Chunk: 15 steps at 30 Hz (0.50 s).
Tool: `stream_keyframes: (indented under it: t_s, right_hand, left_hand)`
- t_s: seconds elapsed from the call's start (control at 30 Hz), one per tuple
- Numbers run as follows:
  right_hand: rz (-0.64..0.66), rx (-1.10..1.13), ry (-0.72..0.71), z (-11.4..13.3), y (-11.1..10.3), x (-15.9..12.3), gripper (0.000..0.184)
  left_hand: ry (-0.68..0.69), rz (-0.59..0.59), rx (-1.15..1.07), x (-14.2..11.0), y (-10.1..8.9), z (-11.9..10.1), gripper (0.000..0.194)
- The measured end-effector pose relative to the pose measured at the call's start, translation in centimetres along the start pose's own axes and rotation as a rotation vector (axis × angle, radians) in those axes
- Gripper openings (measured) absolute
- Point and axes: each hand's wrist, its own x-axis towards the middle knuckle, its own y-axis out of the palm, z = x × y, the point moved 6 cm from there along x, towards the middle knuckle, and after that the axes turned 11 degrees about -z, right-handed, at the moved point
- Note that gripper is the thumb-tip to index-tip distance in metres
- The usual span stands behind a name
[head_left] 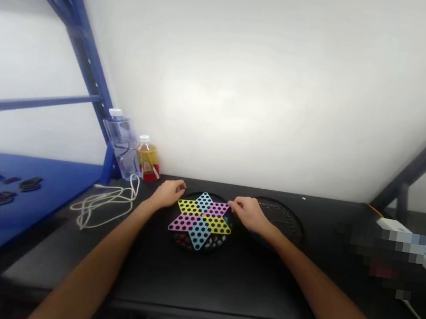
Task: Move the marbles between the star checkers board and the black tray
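A star-shaped Chinese checkers board (201, 221) with pink, yellow and blue points and rows of holes lies over a round black tray (184, 246). Small marbles in red and white show in the tray under the board's lower edges. At the tray's upper left, my left hand (170, 194) has its fingers curled together; what they grip, if anything, is hidden. On the other side, the pinched fingertips of my right hand (249, 213) meet the board's upper right pink point. Behind the right hand lies a round black lid (288, 218), partly covered by that hand and forearm.
A white cable (106, 202) lies coiled on the black table (194, 284) at left. A clear bottle (124, 146) and a yellow-red bottle (149, 160) stand by the wall. Blue posts (89, 50) flank the table. A white power strip (416, 248) and blurred things are at right.
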Motion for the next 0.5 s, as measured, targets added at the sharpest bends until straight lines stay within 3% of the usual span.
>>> stream_keyframes:
  t_s: [0.17,0.3,0.4,0.5]
  right_hand:
    - [0.198,-0.331,-0.105,0.9,1.7,-1.1,0.026]
    - [0.184,-0.336,-0.097,0.9,2.0,-1.0,0.026]
    - [0.072,-0.130,-0.018,0.4,0.8,-0.2,0.022]
    - [0.038,0.361,0.236,-1.5,-0.5,0.5,0.023]
  left_hand:
    - [0.005,0.001,0.008,0.0,0.1,0.0,0.026]
    - [-0.016,0.003,0.017,0.0,0.0,0.0,0.027]
    - [0.000,0.006,0.015,0.0,0.0,-0.1,0.026]
    - [0.010,0.000,0.014,0.0,0.1,-0.1,0.026]
